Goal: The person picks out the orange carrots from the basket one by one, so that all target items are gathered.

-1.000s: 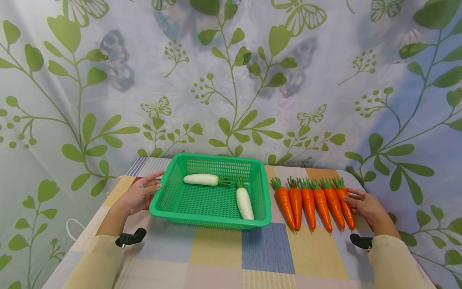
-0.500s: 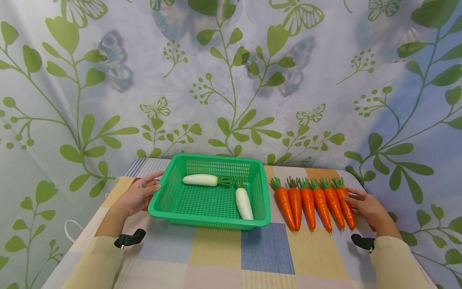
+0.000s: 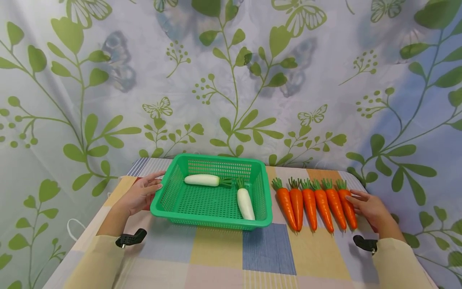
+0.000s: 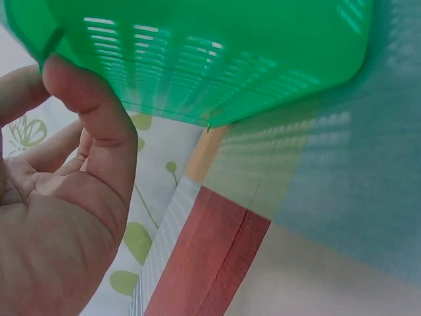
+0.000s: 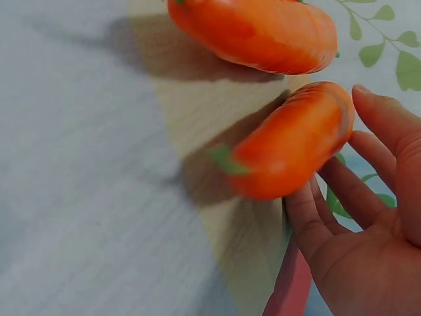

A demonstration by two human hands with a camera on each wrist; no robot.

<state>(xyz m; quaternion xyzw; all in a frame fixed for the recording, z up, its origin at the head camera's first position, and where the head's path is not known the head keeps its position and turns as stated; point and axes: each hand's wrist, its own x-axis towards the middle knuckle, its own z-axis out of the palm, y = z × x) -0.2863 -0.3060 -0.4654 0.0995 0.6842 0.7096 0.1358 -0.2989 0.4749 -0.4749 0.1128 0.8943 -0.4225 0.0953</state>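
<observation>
A green plastic basket [image 3: 213, 222] stands on the table, holding two white radishes: one lies crosswise at the back [image 3: 202, 180], the other white radish [image 3: 246, 204] points toward me at the right. My left hand [image 3: 136, 196] is at the basket's left side; in the left wrist view its thumb tip touches the basket [image 4: 230, 39] near the rim, fingers loosely bent. Right of the basket several orange carrots lie in a row. Beside the rightmost carrot [image 3: 348, 206] rests my right hand [image 3: 369, 208]; the right wrist view has its relaxed fingers touching that carrot [image 5: 296, 145].
A patchwork tablecloth [image 3: 267, 249] covers the table. Behind it hangs a curtain [image 3: 231, 80] printed with leaves and butterflies. The neighbouring carrot [image 5: 263, 33] lies close to the one by my right hand. A thin white cord [image 3: 72, 228] loops at the left table edge.
My right wrist has shifted very slightly to the right, with the fingers still at the rightmost carrot. The left hand, basket and radishes stay as they were.
</observation>
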